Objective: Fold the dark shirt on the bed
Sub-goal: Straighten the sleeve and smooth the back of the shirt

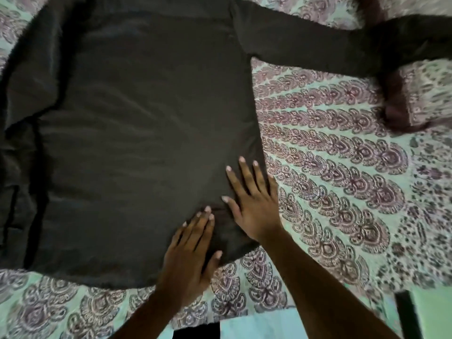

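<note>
Across patterned bedsheet (pixel 330 167), dark shirt (pixel 137 133) lies spread flat, one sleeve (pixel 305 45) out to the right. Left hand (pixel 190 250) & right hand (pixel 254 206) press near hem corner, fingers straight, gripping nothing.

dark shirt (pixel 137 143) cut off at 12 and 9 o'clock, its sleeve (pixel 305 42) running out of frame at 2 o'clock, maroon shape (pixel 396 104) at 3 o'clock too blurred to tell, forearms (pixel 330 289) cropped at 6 o'clock, dark strip (pixel 408 314) at 5 o'clock cropped, unidentifiable
</note>
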{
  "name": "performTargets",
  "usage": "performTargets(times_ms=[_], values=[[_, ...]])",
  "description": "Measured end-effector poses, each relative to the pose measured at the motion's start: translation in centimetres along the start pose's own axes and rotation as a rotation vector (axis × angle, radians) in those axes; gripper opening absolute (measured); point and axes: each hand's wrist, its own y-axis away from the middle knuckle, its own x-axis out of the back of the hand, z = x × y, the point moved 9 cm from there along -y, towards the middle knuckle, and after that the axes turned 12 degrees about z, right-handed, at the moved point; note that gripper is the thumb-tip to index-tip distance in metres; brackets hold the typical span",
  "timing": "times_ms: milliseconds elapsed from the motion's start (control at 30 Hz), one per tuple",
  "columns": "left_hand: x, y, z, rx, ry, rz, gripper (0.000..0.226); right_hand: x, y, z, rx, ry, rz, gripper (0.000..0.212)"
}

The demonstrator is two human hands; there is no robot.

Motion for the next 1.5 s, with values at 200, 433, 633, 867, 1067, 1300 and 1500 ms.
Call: performTargets(times_ms=[200,433,633,867,1067,1300,1500], values=[[5.1,-4.6,-8.4,0.215,-0.182,0.115,0.077,0.6,7.9,3.7,-0.254,0.044,-0.083,0.073],[2.4,-1.6,-9.4,0.135,-0.307,0.039,0.088,1.8,-0.7,-7.8,-0.125,-0.131,0.11,0.067],[2.6,-1.2,-9.7,0.041,-0.281,-0.017,0.097,-2.6,0.3,-10.0,-0.131,-0.049,0.039,0.064],[3.1,1.4,-10.1,-0.07,-0.22,-0.09,0.102,-0.2,11.9,0.2,-0.738,0.0,-0.007,0.073],[2.8,2.1,-10.0,-0.112,-0.239,-0.077,0.101,0.2,4.8,-6.3,-0.379,-0.025,0.12,0.071],[4.2,4.2,-10.1,-0.119,-0.143,-0.032,0.081,-0.8,9.4,-2.8,-0.54,0.019,0.056,0.077],[8.6,0.1,-16.4,0.114,-0.206,0.116,0.069,0.5,8.3,-2.2,-0.665,0.074,0.094,0.086]])
